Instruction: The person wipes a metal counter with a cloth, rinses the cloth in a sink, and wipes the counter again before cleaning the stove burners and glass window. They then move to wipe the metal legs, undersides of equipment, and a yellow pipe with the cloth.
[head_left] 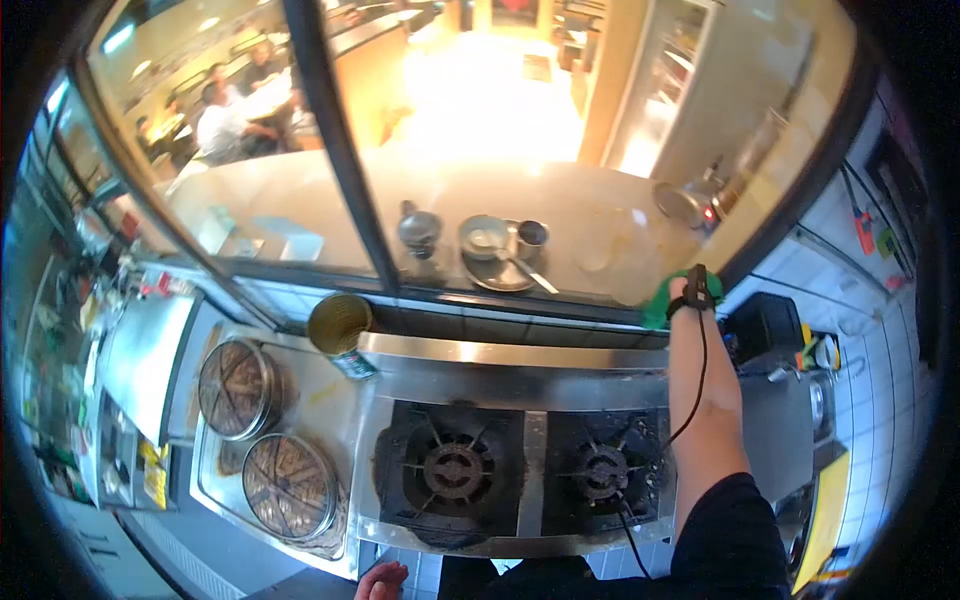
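Note:
My right hand (683,290) reaches forward to the lower right of the window glass. It is closed on a green cloth (656,306), which lies against the pane near the sill and hides most of the fingers. A black device with a cable is strapped at that wrist. Low at the front edge, my left hand (381,581) hangs beside the stove (535,470). Its fingers are loosely curled, and nothing shows in them.
Two round racks (290,487) sit on a tray left of the burners. A large open can (340,323) stands behind them. Beyond the glass are a tray with bowls (498,270) and seated people. A black box (765,330) stands at the right.

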